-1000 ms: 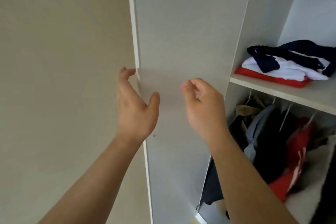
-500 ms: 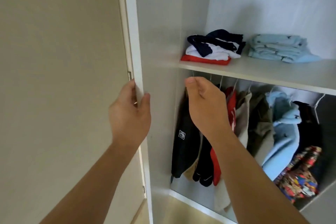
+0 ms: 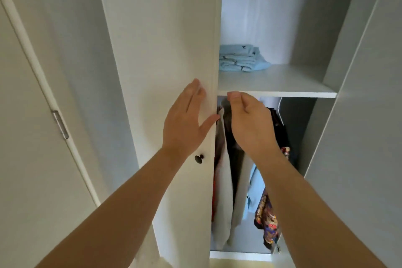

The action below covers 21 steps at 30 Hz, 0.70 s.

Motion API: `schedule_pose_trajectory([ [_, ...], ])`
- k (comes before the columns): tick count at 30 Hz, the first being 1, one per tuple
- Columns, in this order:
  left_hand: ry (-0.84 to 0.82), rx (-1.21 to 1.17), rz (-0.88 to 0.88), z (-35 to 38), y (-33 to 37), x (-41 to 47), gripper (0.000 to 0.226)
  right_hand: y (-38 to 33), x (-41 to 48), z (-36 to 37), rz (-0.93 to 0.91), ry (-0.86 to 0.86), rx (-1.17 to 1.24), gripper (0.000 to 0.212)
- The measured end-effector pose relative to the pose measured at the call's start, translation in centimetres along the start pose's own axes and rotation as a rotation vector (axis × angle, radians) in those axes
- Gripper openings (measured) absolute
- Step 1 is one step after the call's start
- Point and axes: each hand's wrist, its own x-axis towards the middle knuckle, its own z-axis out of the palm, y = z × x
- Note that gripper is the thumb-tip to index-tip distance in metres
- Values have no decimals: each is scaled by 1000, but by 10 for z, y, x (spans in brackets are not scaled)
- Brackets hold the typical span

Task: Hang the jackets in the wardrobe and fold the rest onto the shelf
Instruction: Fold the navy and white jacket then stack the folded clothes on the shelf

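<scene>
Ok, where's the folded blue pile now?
Head view: the folded blue pile sits on the shelf, just right of the door edge, above the right hand.

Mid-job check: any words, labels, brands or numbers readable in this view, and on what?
No text can be read in this view.
On the folded blue clothes on the shelf: small dark marks, a pattern, not letters.
On the colourful jacket hanging below: busy print, too blurred to read.
On the left door and its knob: nothing written.
</scene>
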Motion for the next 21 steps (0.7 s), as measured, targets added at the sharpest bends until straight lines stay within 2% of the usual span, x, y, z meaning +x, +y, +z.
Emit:
schedule_pose_trajectory([
  [2, -122, 58, 62, 28, -4, 12, 62, 8, 5, -10, 21, 15, -54, 40],
  [5, -400, 182, -6, 66, -13, 27, 62, 21, 11, -22, 64, 33, -130, 43],
  [7, -524, 273, -29, 88, -20, 33, 64, 29, 13, -28, 69, 25, -168, 44],
  [12, -559, 341, -43, 118, -30, 41, 70, 45, 20, -35, 70, 62, -188, 42],
  [21, -662, 357, -93, 131, -36, 63, 82, 58, 27, -36, 104, 81, -170, 41],
])
